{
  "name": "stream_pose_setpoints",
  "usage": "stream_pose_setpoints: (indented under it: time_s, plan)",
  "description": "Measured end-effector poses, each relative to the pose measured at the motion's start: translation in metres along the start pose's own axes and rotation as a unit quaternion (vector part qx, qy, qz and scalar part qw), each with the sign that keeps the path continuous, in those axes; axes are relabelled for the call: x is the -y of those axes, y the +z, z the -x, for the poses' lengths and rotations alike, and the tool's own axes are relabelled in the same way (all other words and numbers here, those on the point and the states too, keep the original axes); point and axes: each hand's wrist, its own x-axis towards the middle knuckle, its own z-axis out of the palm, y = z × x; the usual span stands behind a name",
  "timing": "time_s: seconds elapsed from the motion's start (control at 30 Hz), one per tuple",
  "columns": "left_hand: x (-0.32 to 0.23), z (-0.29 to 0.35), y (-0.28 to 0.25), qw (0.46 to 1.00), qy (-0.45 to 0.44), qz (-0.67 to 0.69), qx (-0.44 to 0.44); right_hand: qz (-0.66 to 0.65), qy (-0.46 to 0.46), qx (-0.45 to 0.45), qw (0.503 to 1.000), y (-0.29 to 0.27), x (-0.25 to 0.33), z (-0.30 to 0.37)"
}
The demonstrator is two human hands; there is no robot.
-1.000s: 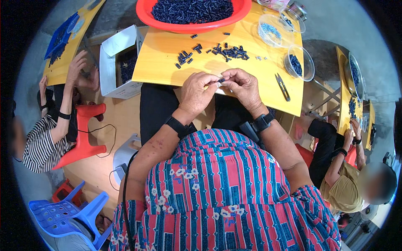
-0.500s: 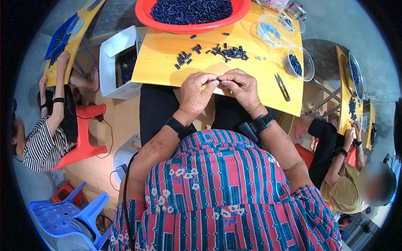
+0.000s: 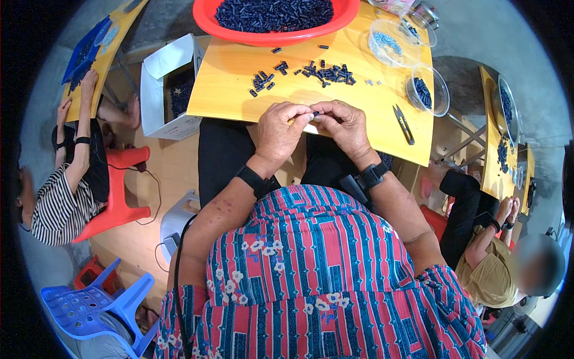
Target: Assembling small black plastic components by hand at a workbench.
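Observation:
My left hand (image 3: 282, 128) and my right hand (image 3: 343, 124) meet at the near edge of a yellow table (image 3: 382, 128), fingertips pinched together on a small dark blue part (image 3: 315, 113) between them. Both wrists wear black bands. A scatter of the same small dark parts (image 3: 311, 73) lies on the table just beyond my hands. Behind it stands a big red basin (image 3: 239, 29) heaped with dark blue pieces.
Two clear bowls (image 3: 388, 45) (image 3: 427, 93) and a pair of small snips (image 3: 404, 124) sit at the table's right. An open white box (image 3: 168, 90) stands at left. Other people work at yellow tables left and right; red stool (image 3: 119, 203), blue chair (image 3: 95, 302).
My hands stay joined on the small part with only slight finger shifts. The person at left has raised an arm up onto their table.

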Motion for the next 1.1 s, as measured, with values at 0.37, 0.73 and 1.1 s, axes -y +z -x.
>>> stream_pose_setpoints:
  time_s: [0.37, 0.73, 1.1]
  plan:
    - [0.000, 0.000, -0.004, 0.998, -0.033, 0.045, 0.023, -0.017, 0.020, 0.004, 1.000, 0.000, 0.000, -0.002]
    - [-0.006, -0.006, -0.011, 0.999, -0.026, 0.020, 0.026, 0.001, -0.008, 0.002, 1.000, -0.001, 0.001, -0.007]
    - [-0.012, -0.013, -0.022, 0.999, 0.025, -0.040, 0.022, 0.017, -0.014, -0.019, 1.000, 0.007, 0.019, -0.007]
